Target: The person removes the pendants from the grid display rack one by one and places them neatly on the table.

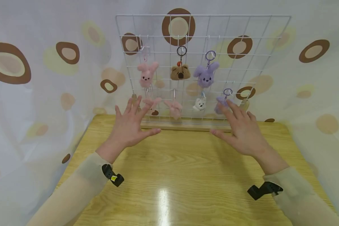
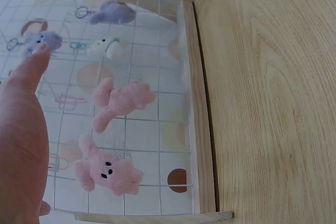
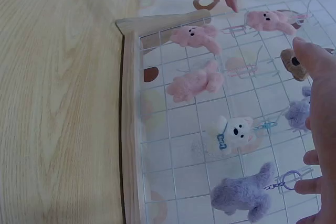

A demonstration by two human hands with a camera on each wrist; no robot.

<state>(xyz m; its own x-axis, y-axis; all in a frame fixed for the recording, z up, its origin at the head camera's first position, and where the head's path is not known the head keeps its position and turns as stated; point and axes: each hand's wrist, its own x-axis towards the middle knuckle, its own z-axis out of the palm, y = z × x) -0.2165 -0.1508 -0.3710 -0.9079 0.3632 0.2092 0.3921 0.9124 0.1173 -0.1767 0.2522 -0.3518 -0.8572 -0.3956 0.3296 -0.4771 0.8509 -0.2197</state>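
Observation:
My left hand (image 1: 127,125) is held out with fingers spread, in front of the lower left of a white wire grid rack (image 1: 203,15). My right hand (image 1: 244,133) is spread the same way at the lower right. Neither holds anything. Plush keychains hang on the rack. The upper row has a pink bunny (image 1: 147,77), a brown bear head (image 1: 180,72) and a purple bunny (image 1: 205,77). Below are a pink bunny (image 2: 113,171) near my left fingertips, another pink plush turned backward (image 1: 174,109), a white dog (image 1: 200,104) and a purple plush (image 3: 239,195), partly covered by my right fingers.
The rack stands on a wooden base (image 1: 186,128) at the back of a wood-grain table (image 1: 169,163). White cloth with brown and beige ring patterns (image 1: 69,53) surrounds the table at the back and sides. A black strap with a camera (image 1: 112,175) sits on each wrist.

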